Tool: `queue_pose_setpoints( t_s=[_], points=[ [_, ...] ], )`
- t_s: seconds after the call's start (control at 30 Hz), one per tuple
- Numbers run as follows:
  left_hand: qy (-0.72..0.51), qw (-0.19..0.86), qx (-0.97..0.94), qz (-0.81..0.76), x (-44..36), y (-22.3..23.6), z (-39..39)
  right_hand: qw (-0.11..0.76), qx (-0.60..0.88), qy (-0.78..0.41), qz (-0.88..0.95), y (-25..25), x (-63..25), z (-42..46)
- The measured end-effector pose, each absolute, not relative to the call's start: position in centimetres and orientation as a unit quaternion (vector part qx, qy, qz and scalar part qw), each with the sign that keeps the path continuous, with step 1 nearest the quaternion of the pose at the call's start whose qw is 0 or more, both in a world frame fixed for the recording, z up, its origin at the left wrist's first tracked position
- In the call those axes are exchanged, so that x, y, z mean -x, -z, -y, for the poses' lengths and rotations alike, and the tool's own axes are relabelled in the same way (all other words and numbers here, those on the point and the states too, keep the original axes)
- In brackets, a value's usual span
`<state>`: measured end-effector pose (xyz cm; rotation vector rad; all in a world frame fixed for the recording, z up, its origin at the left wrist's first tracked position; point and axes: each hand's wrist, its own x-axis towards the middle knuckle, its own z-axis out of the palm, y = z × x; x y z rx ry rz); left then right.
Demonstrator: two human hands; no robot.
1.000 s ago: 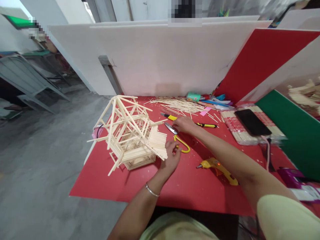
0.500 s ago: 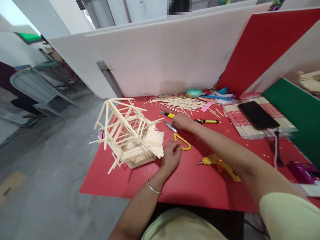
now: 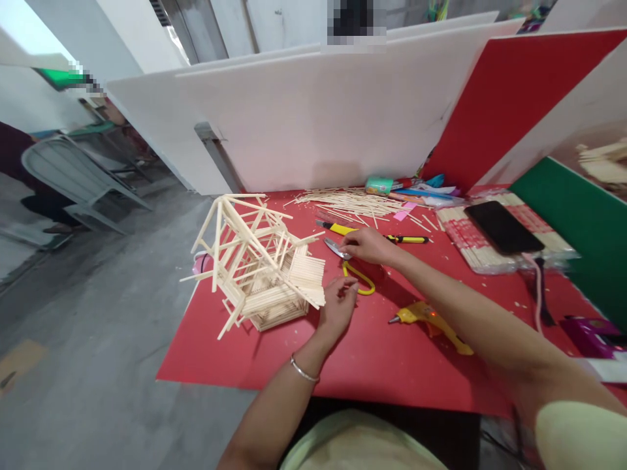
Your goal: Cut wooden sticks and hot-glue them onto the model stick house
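Observation:
A model of thin wooden sticks [image 3: 269,281], with an open roof-like frame, stands on the left of the red table. My left hand [image 3: 337,307] is close by its right edge, fingers curled together; what they pinch, if anything, is hidden. Scissors [image 3: 365,290] with yellow handles lie just past those fingertips. My right hand [image 3: 367,247] is over the scissors' middle, thumb and fingers closed by the blades. Whether it grips them or something small cannot be made out. Beyond that hand lies a yellow-and-black box cutter [image 3: 337,228], with a second box cutter [image 3: 411,239] to its right.
A yellow glue gun [image 3: 426,318] with a lit red light lies under my right forearm. Loose sticks [image 3: 347,202] are heaped at the back. A phone [image 3: 503,226] with a cable rests on packed sticks [image 3: 455,238]. White boards [image 3: 313,117] stand behind.
The view has shifted slightly. My right fingers have shifted a little and spread slightly over the scissors; my left hand stays by the model. The tools have not visibly moved.

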<state>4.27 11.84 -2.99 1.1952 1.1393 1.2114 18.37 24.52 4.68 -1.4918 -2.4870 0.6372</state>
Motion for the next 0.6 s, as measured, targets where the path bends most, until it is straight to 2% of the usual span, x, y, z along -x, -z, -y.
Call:
queue_pose_setpoints(
  t_s=[0.1,0.2,0.3,0.43,0.6],
  points=[
    [-0.503,0.646,-0.372,-0.437,-4.4,2.8,-11.8,0.113,0.483,-0.263,0.828,-5.6,-19.9,-21.0],
    [-0.495,0.717,-0.287,-0.398,-4.6,2.6,-11.6,0.136,0.469,-0.301,0.819,-5.4,-20.9,-17.7],
    [-0.473,0.75,-0.266,-0.378,-4.7,2.6,-11.2,0.166,0.47,-0.327,0.802,-4.7,-21.5,-15.3],
    [-0.423,0.791,-0.257,-0.359,-4.8,2.5,-10.6,0.248,0.485,-0.365,0.755,-3.5,-21.9,-12.6],
    [-0.408,0.797,-0.289,-0.34,-4.8,1.7,-9.9,0.344,0.549,-0.323,0.69,-2.1,-21.4,-9.1]
  ],
)
